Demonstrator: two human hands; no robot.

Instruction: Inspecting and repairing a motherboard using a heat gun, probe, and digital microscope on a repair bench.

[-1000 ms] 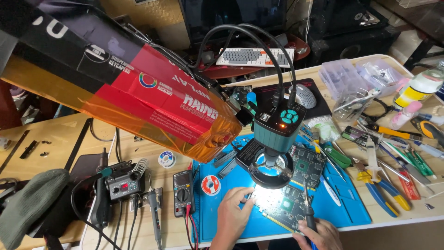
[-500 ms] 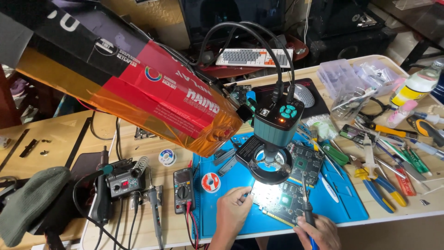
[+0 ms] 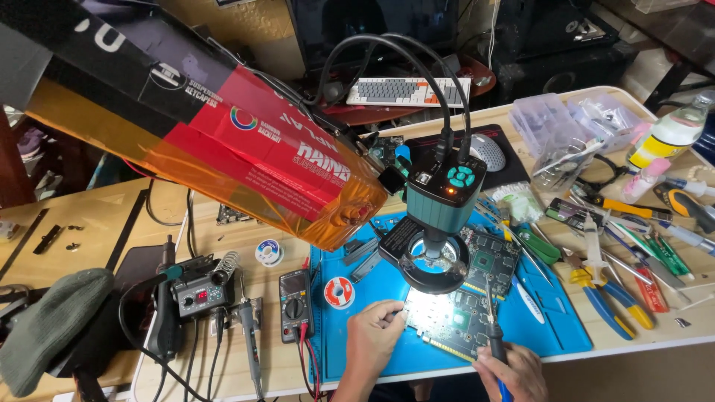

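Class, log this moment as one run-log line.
left hand: fingertips at green circuit board edge | right hand: holds dark soldering iron, tip over board | black ring-light microscope: above, lit | blue work mat: beneath

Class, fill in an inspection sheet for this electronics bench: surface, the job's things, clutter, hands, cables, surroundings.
Surface: wooden bench with a blue mat under the work.
Job's things: circuit board lit under the microscope; soldering iron over the board.
Clutter: pliers, meter, solder spool, bottle, plastic boxes.
Hands: left hand holds a thin tool at the board's edge; right hand grips the soldering iron.
Cables: two black leads arch into the microscope; more hang off the front edge.
Surroundings: keyboard, mouse, orange film shade.
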